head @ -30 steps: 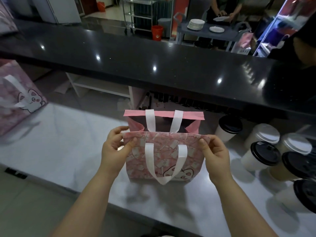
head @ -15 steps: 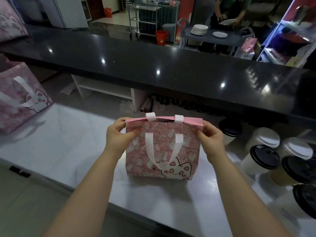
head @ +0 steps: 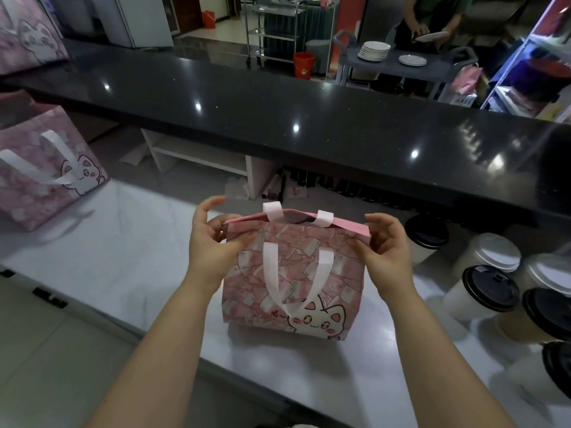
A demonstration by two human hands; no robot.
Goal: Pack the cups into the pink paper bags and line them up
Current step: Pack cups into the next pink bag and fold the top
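A pink paper bag (head: pixel 293 282) with white ribbon handles and a cartoon cat stands upright on the white counter (head: pixel 123 257) in front of me. Its mouth is nearly pressed flat, so its inside is hidden. My left hand (head: pixel 213 242) pinches the top left corner of the bag. At the top right corner, my right hand (head: pixel 386 251) holds the rim with its fingers. Several lidded cups stand to the right, among them a black-lidded cup (head: pixel 482 291) and a white-lidded cup (head: pixel 491 251).
Another pink bag (head: pixel 46 168) stands at the far left of the counter, and a third one (head: pixel 27 35) sits on the black upper counter (head: pixel 309 118). Behind that, a person handles plates at a grey cart (head: pixel 401 63).
The bag's mouth was wide open a second ago; both hands have pushed its two sides together. The view has shifted slightly, and my fingers have loosened a little on the corners.
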